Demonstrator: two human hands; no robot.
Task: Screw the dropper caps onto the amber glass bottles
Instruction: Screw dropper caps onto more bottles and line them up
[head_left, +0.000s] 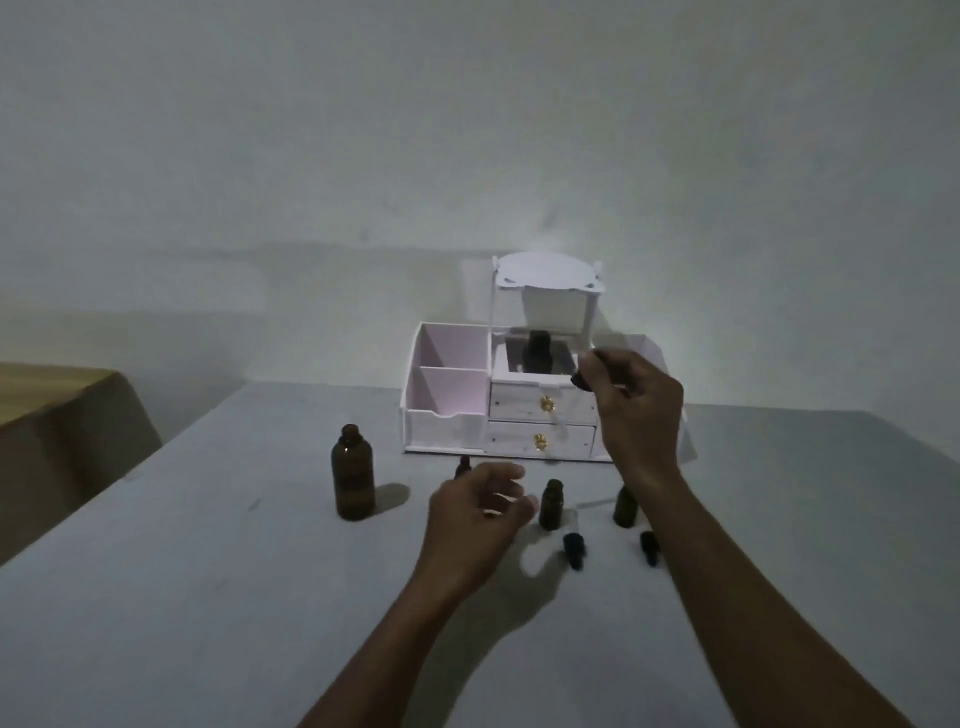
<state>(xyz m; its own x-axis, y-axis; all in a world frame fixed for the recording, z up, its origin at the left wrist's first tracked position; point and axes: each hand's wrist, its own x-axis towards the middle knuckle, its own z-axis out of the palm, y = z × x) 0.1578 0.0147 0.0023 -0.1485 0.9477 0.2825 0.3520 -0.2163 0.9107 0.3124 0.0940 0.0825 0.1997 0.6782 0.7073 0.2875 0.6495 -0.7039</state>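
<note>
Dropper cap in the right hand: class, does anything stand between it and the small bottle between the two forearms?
Nothing visible does. The right hand pinches the dropper cap high above the table; the small bottle stands below, neck bare. The left hand hovers beside it, not over its neck.

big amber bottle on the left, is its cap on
No, the big amber bottle stands with its neck bare and open.

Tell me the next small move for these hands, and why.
Probably the left hand should grip the small amber bottle just beside it. That hand is open and holds nothing, the bottle stands uncapped, and the right hand pinches a dropper cap raised above the table, so a steadied bottle seems to be what is missing.
</note>
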